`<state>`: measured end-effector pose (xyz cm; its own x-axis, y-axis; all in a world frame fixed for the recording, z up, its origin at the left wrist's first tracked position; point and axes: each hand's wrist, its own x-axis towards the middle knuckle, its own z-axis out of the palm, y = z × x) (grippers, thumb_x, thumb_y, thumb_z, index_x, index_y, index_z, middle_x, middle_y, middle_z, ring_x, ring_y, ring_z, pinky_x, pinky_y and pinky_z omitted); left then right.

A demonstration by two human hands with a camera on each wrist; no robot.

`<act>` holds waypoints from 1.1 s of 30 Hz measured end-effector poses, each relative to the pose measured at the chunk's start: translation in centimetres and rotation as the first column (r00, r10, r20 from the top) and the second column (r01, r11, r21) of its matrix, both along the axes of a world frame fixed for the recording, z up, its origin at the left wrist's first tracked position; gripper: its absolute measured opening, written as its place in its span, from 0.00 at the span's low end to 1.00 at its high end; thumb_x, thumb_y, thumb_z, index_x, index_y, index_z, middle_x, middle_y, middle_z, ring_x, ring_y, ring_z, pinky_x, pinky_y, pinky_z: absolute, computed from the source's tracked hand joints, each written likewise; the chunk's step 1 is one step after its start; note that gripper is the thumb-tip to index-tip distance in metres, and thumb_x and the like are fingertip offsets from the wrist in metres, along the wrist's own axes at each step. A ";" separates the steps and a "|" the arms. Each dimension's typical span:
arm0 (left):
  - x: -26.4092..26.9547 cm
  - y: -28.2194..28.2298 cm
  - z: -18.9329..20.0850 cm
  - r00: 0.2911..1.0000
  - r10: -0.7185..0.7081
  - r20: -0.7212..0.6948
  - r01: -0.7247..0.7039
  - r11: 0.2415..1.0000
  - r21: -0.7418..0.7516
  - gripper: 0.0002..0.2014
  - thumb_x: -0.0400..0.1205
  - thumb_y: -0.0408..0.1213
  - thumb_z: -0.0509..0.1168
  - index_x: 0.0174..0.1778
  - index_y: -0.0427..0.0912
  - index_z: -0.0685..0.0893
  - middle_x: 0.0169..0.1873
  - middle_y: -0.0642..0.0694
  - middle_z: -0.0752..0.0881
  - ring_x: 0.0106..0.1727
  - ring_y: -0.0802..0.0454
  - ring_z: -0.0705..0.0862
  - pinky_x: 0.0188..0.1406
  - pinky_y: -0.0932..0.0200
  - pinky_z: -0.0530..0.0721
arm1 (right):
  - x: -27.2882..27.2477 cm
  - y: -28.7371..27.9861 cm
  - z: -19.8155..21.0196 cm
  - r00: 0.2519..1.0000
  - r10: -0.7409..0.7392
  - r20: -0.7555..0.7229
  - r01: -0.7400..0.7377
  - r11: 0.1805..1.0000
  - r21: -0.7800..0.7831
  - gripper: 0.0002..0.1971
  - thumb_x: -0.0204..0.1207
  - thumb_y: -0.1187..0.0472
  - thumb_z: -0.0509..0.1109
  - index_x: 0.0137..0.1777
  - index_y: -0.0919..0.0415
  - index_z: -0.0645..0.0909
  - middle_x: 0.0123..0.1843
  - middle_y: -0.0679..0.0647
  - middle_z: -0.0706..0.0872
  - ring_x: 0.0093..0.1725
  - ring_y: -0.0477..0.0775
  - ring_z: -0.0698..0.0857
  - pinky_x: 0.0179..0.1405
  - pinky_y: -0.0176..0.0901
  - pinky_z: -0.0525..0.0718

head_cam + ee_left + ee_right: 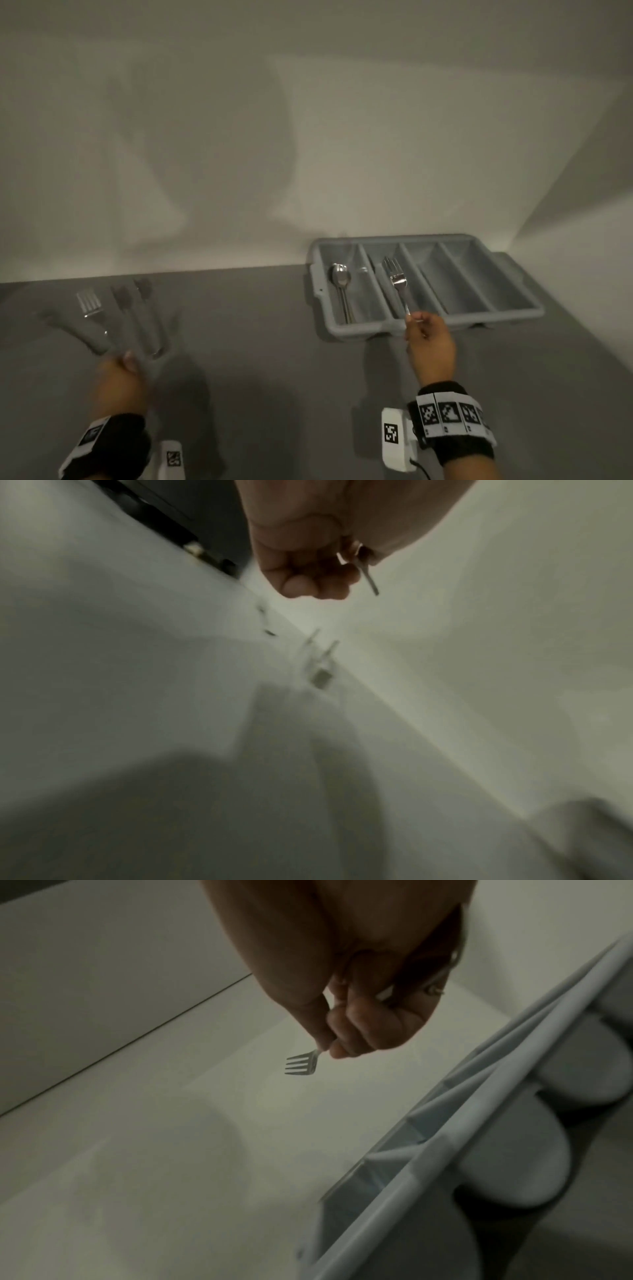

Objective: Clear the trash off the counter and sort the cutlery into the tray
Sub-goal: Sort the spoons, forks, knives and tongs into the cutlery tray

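Note:
A grey four-compartment cutlery tray [394, 238] stands on the counter at the right, against the wall. Spoons [339, 274] lie in its leftmost compartment. My right hand [416, 320] pinches the handle end of a metal fork [397, 284], which hangs over the second compartment, tines pointing away. The right wrist view shows that fork [303, 1065] below the curled fingers [356, 1037], next to the tray's rim [445, 1150]. At the left, my left hand [120, 366] grips a second fork [89, 303], blurred by motion; a metal handle [371, 584] pokes from its fist [308, 574].
The dark grey counter [257, 342] runs between the hands and ends at a pale wall [239, 171]. Fork shadows [133, 294] fall on it at the left. A side wall [599, 274] closes in at the right of the tray.

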<state>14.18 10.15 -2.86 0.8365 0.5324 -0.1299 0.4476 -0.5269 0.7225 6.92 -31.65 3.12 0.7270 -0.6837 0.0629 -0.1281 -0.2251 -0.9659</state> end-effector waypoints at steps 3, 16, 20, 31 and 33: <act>1.4 -9.4 2.0 0.973 -0.115 0.202 0.137 0.986 -0.098 0.13 0.84 0.45 0.51 0.43 0.39 0.71 0.37 0.29 0.80 0.41 0.29 0.81 0.44 0.41 0.77 | -0.9 -5.1 -0.5 0.999 -0.041 0.008 0.041 0.998 0.052 0.11 0.76 0.63 0.68 0.35 0.48 0.76 0.33 0.58 0.81 0.26 0.50 0.76 0.29 0.39 0.76; 1.2 -46.6 4.4 0.698 -0.643 0.315 0.716 0.636 -0.287 0.16 0.81 0.34 0.60 0.66 0.43 0.76 0.36 0.33 0.83 0.43 0.37 0.83 0.50 0.50 0.81 | -2.3 -25.5 -2.0 0.989 -0.130 -0.075 0.121 0.986 -0.111 0.07 0.73 0.66 0.70 0.39 0.52 0.81 0.32 0.59 0.86 0.38 0.64 0.86 0.34 0.43 0.81; 2.3 -53.6 4.1 0.569 -0.768 0.295 0.820 0.504 -0.270 0.13 0.83 0.34 0.56 0.63 0.46 0.76 0.49 0.35 0.84 0.46 0.40 0.83 0.45 0.53 0.81 | -2.0 -29.1 -2.3 0.986 -0.142 -0.091 0.134 0.987 -0.088 0.07 0.74 0.68 0.67 0.48 0.59 0.85 0.39 0.64 0.88 0.39 0.63 0.86 0.42 0.48 0.82; 7.1 -67.3 0.9 0.453 -0.885 -0.106 0.686 0.423 -0.592 0.10 0.83 0.35 0.56 0.56 0.35 0.78 0.56 0.27 0.78 0.59 0.36 0.78 0.68 0.41 0.74 | -1.3 -33.4 -4.0 0.992 -0.092 -0.089 0.099 0.992 0.077 0.10 0.77 0.68 0.66 0.48 0.52 0.83 0.43 0.53 0.87 0.45 0.56 0.84 0.50 0.48 0.83; 7.0 -67.7 0.9 0.416 -0.896 -0.156 0.698 0.424 -0.576 0.20 0.82 0.39 0.59 0.66 0.29 0.73 0.65 0.27 0.76 0.66 0.32 0.76 0.69 0.42 0.74 | -1.3 -33.8 -4.6 0.990 -0.096 -0.107 0.103 0.992 0.067 0.13 0.76 0.72 0.64 0.49 0.53 0.84 0.43 0.53 0.88 0.46 0.57 0.84 0.46 0.40 0.83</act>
<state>21.13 -57.57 -1.98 0.6440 -0.5406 -0.5413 0.2389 -0.5301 0.8136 5.67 -65.49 -1.51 0.6550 -0.7531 -0.0611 -0.2464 -0.1365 -0.9595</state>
